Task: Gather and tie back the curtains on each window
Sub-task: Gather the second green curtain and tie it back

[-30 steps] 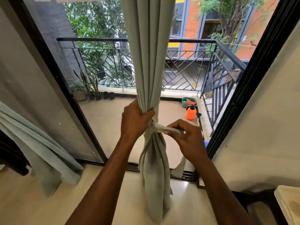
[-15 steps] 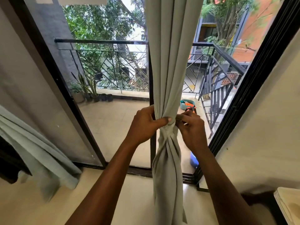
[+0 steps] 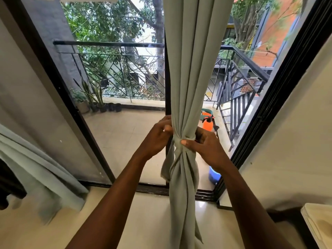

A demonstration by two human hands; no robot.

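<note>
A pale grey-green curtain (image 3: 190, 72) hangs gathered in front of the black-framed balcony door (image 3: 280, 90). A band of the same cloth, the tie-back (image 3: 177, 141), is wrapped round its waist. My left hand (image 3: 158, 138) grips the gathered curtain on its left side at that waist. My right hand (image 3: 206, 146) is on the right side, thumb pressed on the tie-back. A loose end of cloth (image 3: 166, 169) hangs just below the waist on the left. Another curtain (image 3: 36, 169) of the same colour hangs bunched at the far left.
Behind the glass lies a tiled balcony with a black railing (image 3: 115, 44), potted plants (image 3: 97, 99), an orange spray bottle (image 3: 207, 123) and a blue container (image 3: 214, 174). A white-topped piece of furniture (image 3: 318, 225) stands at the lower right. A cream wall (image 3: 296, 141) flanks the door.
The strip my right hand held out to the right is now wrapped round the curtain. Both hands have closed in on the waist, and the view has shifted so the curtain sits further right.
</note>
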